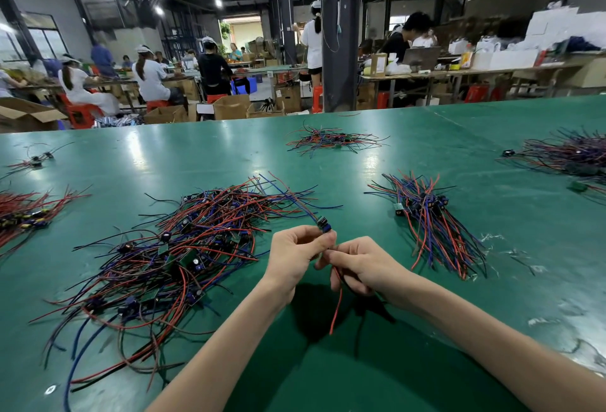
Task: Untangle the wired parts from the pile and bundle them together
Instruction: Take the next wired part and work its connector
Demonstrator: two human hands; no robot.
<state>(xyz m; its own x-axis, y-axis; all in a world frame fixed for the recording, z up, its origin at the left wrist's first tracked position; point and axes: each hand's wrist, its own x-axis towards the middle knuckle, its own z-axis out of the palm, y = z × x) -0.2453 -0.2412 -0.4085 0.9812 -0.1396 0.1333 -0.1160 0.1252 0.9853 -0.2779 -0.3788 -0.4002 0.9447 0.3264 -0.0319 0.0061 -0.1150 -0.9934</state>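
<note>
A big tangled pile [170, 257] of red, blue and black wires with small circuit boards lies on the green table [328, 379], left of centre. My left hand [295, 257] pinches one wired part [324, 224] by its small board, lifted just above the table; its wires trail back up-left toward the pile. My right hand [357, 264] touches the left one and grips that part's red and black wires [337, 300], which hang down below the fingers. To the right lies a sorted bunch [429, 221] of parts with wires lying side by side.
Smaller wire heaps lie at the far centre [331, 141], far right [570, 156], left edge [23, 215] and far left [36, 159]. Scraps of clear plastic [537, 316] litter the table's right side. Seated workers and cardboard boxes fill the hall beyond the far edge.
</note>
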